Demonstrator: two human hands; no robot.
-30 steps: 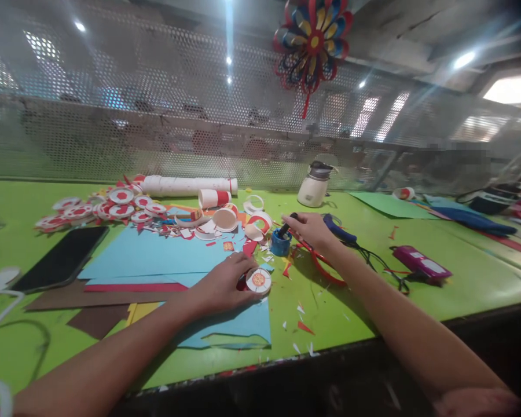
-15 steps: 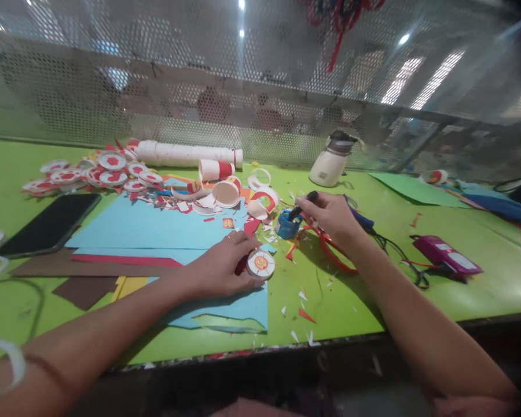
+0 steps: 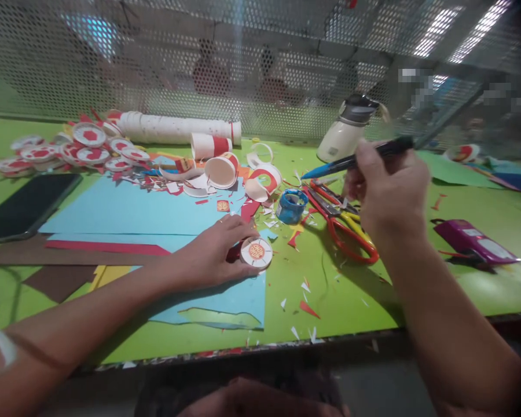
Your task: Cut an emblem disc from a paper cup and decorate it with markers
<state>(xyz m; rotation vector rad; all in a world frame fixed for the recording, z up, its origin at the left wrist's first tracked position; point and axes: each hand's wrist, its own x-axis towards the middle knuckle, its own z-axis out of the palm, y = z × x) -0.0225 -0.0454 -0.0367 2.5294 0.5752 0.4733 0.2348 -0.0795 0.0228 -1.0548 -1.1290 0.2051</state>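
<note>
My left hand (image 3: 212, 255) rests on a blue paper sheet (image 3: 139, 214) and pins a small round paper-cup disc (image 3: 256, 253) with a red emblem under its fingertips. My right hand (image 3: 386, 194) is raised above the table, gripping a black brush (image 3: 356, 159) with a blue tip that points left. Below the tip sits a small blue pot (image 3: 291, 206). Red and yellow scissors (image 3: 342, 226) lie on the green table (image 3: 356, 284) under my right hand.
Cut paper cups (image 3: 221, 168) and a long cup stack (image 3: 178, 128) lie behind the blue sheet. Finished red-white discs (image 3: 87, 147) pile at the far left, by a black phone (image 3: 26, 205). A white bottle (image 3: 347, 130) stands by the mesh wall; a pink device (image 3: 473, 240) lies right.
My right hand has lifted the brush out of the blue pot and raised it to the right. The left hand stays on the disc. The camera has tilted down.
</note>
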